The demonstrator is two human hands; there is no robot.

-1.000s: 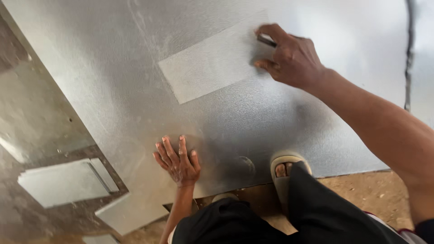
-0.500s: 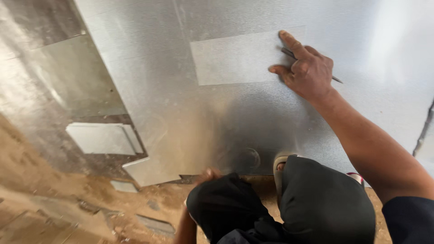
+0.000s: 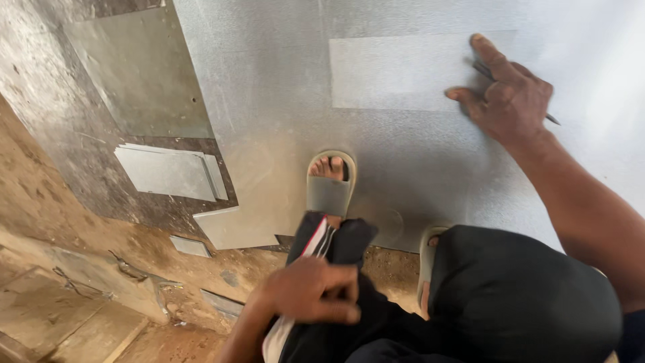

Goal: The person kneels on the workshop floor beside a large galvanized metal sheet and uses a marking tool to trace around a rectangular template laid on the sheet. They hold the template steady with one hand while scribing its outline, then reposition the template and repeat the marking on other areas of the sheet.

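While our right hand (image 3: 507,94) pinches a half-hidden pencil (image 3: 547,117) against the pale rectangular template (image 3: 396,74), our left hand (image 3: 312,292) grips trouser cloth (image 3: 336,245).

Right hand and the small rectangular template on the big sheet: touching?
Touching. The head view shows the right hand with fingertips pressed on the right edge of the rectangular template.

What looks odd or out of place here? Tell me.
The person's sandalled foot stands on the large metal sheet being worked. Offcuts lie scattered on the dirt floor beside it. The right hand presses a rectangular template flat.
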